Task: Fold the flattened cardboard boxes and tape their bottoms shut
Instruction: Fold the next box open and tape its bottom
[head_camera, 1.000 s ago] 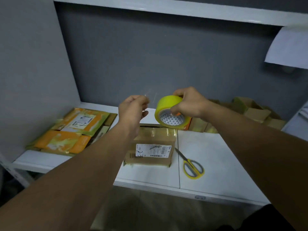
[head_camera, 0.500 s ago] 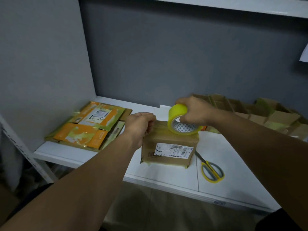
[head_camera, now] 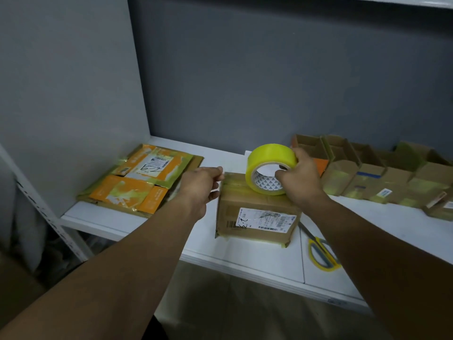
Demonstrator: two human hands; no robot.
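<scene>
Centre: right grip [head_camera: 297,180] clasps tape roll [head_camera: 269,155] atop box [head_camera: 257,214]; left grip [head_camera: 201,185] pinches tape end [head_camera: 228,178] at box's left edge; taping underway; folded boxes [head_camera: 380,180] right; flat stack [head_camera: 144,177] left remains.

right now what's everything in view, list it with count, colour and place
cardboard box: one, brown with a white label, middle of the shelf
tape roll: one, yellow, on edge on top of the box
flattened boxes: a stack, count unclear, orange and yellow-green, left end of the shelf
folded boxes: a row of several, brown, back right by the wall
scissors: one pair, yellow handles, on the shelf right of the box, partly behind the right forearm
shelf: one, white
wall: grey, behind and to the left
left hand: fingers curled at the box's top left edge
right hand: grips the tape roll
</scene>
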